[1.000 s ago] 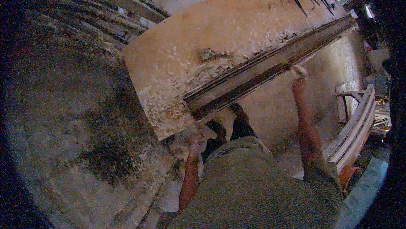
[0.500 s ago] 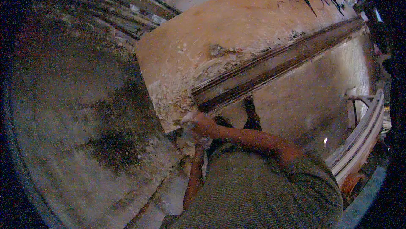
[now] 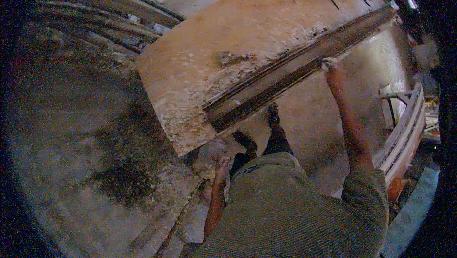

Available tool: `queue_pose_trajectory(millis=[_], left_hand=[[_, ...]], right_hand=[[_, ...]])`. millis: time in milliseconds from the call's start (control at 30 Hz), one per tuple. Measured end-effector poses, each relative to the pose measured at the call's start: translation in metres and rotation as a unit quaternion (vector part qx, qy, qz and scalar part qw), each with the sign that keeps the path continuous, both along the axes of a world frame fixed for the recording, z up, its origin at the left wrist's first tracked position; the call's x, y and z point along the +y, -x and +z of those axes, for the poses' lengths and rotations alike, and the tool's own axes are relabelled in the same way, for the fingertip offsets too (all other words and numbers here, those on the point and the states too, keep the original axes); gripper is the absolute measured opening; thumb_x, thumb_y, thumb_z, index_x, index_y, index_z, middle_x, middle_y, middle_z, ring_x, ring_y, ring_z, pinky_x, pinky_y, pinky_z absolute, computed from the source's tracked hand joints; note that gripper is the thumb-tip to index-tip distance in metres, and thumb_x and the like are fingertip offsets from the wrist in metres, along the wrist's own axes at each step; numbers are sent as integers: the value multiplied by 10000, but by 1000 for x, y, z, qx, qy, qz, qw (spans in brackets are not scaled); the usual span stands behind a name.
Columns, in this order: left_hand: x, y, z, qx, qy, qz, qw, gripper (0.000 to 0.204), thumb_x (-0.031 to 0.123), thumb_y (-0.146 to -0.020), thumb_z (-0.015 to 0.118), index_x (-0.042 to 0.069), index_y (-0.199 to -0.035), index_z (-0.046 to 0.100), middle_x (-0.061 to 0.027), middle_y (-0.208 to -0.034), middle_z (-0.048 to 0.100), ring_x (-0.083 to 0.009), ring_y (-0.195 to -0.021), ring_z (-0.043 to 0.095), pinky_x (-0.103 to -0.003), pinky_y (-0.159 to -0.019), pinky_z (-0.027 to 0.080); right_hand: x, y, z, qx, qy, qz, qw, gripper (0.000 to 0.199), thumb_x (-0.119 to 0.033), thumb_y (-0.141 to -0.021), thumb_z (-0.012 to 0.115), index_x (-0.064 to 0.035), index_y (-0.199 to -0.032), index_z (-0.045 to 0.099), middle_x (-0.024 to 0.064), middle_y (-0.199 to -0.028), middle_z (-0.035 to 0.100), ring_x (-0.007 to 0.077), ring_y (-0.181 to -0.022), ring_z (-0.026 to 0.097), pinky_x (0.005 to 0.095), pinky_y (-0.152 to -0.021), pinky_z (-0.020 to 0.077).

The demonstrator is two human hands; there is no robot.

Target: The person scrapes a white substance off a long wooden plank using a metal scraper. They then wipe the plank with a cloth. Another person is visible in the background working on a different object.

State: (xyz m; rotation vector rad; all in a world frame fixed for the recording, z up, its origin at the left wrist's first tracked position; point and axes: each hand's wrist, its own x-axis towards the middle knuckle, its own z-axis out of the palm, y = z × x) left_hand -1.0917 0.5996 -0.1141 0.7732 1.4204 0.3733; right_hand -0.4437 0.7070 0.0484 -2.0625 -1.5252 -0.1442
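A long brown wooden piece with grooved edges [image 3: 281, 78] lies slantwise on a tan board-topped table [image 3: 190, 53]. My right hand [image 3: 329, 64] is stretched out to the near edge of this piece, toward its far right end. Its fingers are curled closed, and something pale shows at them that I cannot make out. Low beside my body, close to the table's near left corner, is my left hand [image 3: 222, 164]. The fingers of that hand are small and blurred, so their hold cannot be told.
Pale crumbs and shavings [image 3: 190, 120] cover the table's left end. Stacked long timbers [image 3: 104, 0] lie at the far left. A curved slatted wooden frame [image 3: 402, 136] stands on the right. My feet [image 3: 245, 141] are on the floor beside the table, and a dark patch [image 3: 126, 162] stains the ground leftward.
My right hand has moved from the near left end of the wooden piece, beside my left hand, far along its edge to the right. My left hand stays low near the corner.
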Motion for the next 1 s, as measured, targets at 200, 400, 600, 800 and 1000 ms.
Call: queue_pose_trajectory(millis=[200, 400, 600, 800, 1000], left_hand=[[-3, 9, 10, -5, 15, 48, 999, 297, 314, -1000, 664, 95, -1189, 731, -76, -1331, 659, -241, -1244, 595, -401, -1067, 436], [-13, 9, 11, -9, 21, -5, 1000, 356, 335, -1000, 663, 96, -1263, 684, -70, -1365, 634, -229, -1239, 592, -397, -1056, 445], [29, -47, 39, -63, 56, -147, 986, 425, 356, -1000, 661, 98, -1337, 637, -63, -1400, 609, -216, -1234, 590, -392, -1045, 455], [83, -191, 59, -131, 65, -283, 948, 475, 376, -1004, 654, 97, -1386, 609, -55, -1410, 603, -204, -1223, 593, -384, -1033, 465], [120, -352, 89, -166, -81, -334, 924, 369, 343, -1039, 609, 81, -1290, 672, -48, -1256, 693, -192, -1158, 629, -363, -1004, 486]], right_hand=[[-14, 169, -15, 69, 86, 52, 993, 302, -95, -863, 670, -94, -1163, 705, 178, -1100, 699, 377, -1028, 654, 473, -881, 524], [0, 386, -40, 329, 7, 370, 869, 310, -190, -875, 653, -98, -1164, 715, 183, -1068, 700, 406, -981, 655, 499, -871, 542], [43, 392, -10, 340, 203, 361, 844, 346, -87, -813, 671, -68, -1157, 715, 167, -1062, 724, 387, -947, 688, 471, -892, 548], [-36, 131, -35, 293, 36, 66, 953, 286, -64, -891, 642, -103, -1161, 731, 133, -1108, 724, 337, -1126, 659, 423, -992, 510], [-6, -201, -24, 302, -16, -162, 939, 167, -139, -969, 622, -95, -1111, 697, 95, -1136, 713, 269, -1037, 677, 404, -899, 536]])
